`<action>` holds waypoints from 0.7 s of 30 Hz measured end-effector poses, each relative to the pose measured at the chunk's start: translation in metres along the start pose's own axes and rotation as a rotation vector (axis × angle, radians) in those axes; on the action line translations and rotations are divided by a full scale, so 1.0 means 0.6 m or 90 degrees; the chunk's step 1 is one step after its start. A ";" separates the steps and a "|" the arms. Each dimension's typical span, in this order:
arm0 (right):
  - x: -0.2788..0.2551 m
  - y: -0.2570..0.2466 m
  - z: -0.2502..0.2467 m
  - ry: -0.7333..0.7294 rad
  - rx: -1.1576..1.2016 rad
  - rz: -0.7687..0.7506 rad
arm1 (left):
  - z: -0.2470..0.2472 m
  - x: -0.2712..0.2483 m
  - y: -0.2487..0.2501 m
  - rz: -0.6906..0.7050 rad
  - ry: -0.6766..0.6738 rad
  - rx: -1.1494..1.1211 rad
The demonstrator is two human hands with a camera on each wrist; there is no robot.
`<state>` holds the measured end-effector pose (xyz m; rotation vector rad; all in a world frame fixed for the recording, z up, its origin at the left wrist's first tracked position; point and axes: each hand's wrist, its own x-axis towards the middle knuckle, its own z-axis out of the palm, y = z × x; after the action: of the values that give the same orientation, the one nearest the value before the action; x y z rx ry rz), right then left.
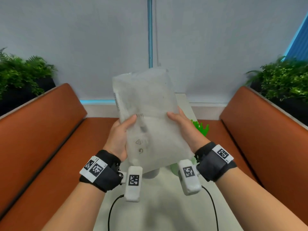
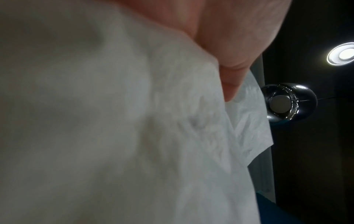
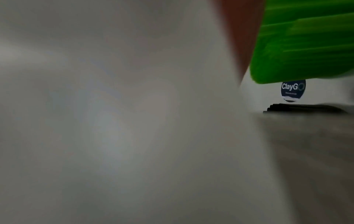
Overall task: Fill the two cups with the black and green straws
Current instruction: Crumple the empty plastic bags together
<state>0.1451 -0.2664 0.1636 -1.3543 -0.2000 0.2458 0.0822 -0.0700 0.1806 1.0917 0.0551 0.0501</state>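
Left hand: the left hand (image 1: 119, 135) grips the left edge of a frosted plastic bag (image 1: 150, 120), thumb on its front.
Right hand: the right hand (image 1: 186, 129) grips the bag's right edge.
Bag: held upright above the table (image 1: 150, 210).
Green straws: the green straws (image 1: 200, 128) stand behind the right hand.
Black straws: the black straws (image 3: 302, 108) lie flat on the table, further back.

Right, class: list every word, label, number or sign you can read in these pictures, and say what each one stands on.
"ClayGO": on a round dark blue sticker on a white surface, below the green straws; the small line under it is too blurred to read.
Plastic bag held by the left hand and right hand: printed lines and a triangle symbol, too faint to read.
Wrist bands: square black-and-white coded markers, no words.
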 end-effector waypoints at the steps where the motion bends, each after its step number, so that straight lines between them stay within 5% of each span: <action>1: 0.002 0.002 -0.001 -0.003 0.017 -0.005 | -0.001 0.000 0.000 -0.004 -0.004 0.013; 12: -0.001 0.006 -0.014 -0.076 0.197 -0.019 | -0.015 0.006 0.008 0.041 -0.020 0.225; 18: -0.011 0.008 -0.010 -0.153 0.137 -0.077 | -0.017 0.008 0.020 0.058 -0.021 0.272; 21: -0.018 0.008 -0.006 -0.132 0.063 -0.151 | -0.022 0.014 0.018 0.077 0.048 0.262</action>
<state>0.1353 -0.2723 0.1583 -1.1941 -0.5116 0.1936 0.0893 -0.0525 0.1841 1.5046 0.0691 0.1948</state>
